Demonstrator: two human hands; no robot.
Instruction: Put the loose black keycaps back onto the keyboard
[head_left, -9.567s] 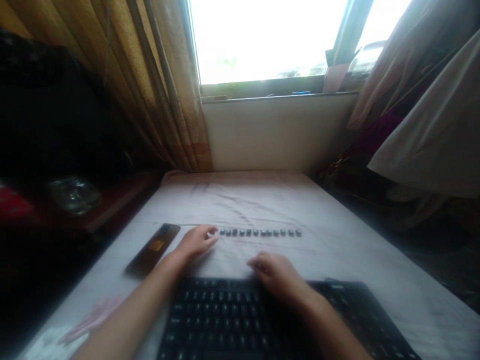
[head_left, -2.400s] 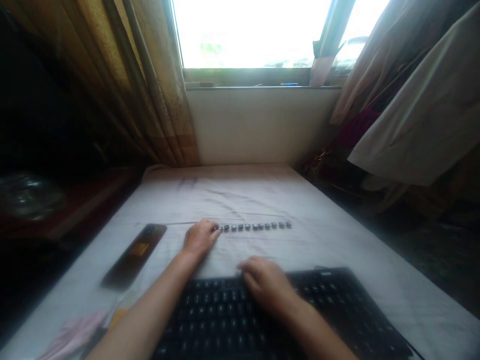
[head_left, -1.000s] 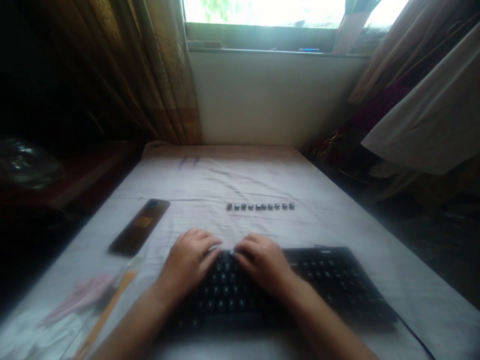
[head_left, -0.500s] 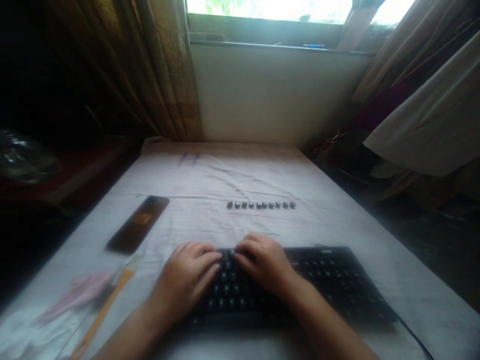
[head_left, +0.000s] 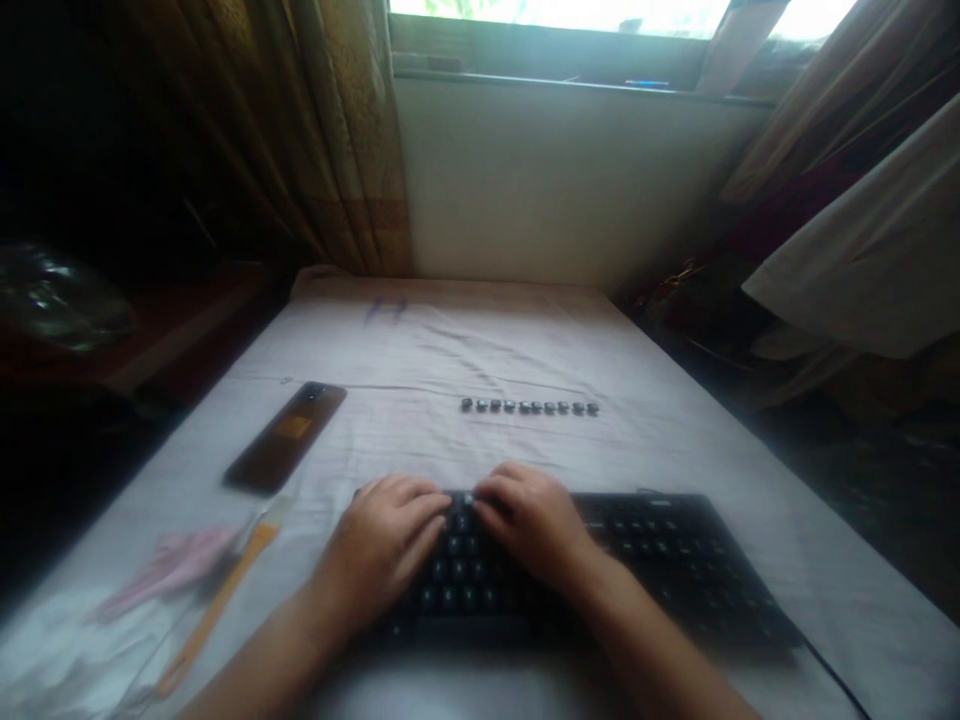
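A black keyboard [head_left: 472,630] lies on the cloth-covered surface in front of me, its cable trailing off at the lower right. My left hand [head_left: 390,530] rests on its left part, fingers curled over the far edge and thumb on the keys. My right hand [head_left: 532,520] has its fingers curled at the same edge, just right of a narrow gap. Both sets of fingertips come close together around the upper keys, which they partly hide. Beyond the keyboard, several small dark keycaps [head_left: 523,407] form a straight row.
To the left lie a dark phone [head_left: 289,440], a brush with an orange handle [head_left: 217,610], a pink cloth [head_left: 169,572] and crumpled clear plastic [head_left: 67,660]. Pale wrinkled cloth [head_left: 480,340] covers the surface. A curtain [head_left: 352,150] and hanging clothes [head_left: 870,240] flank the window wall.
The whole view has shifted slightly, so things appear a little further right and mostly higher. Both hands keep nearly the same place on the keyboard.
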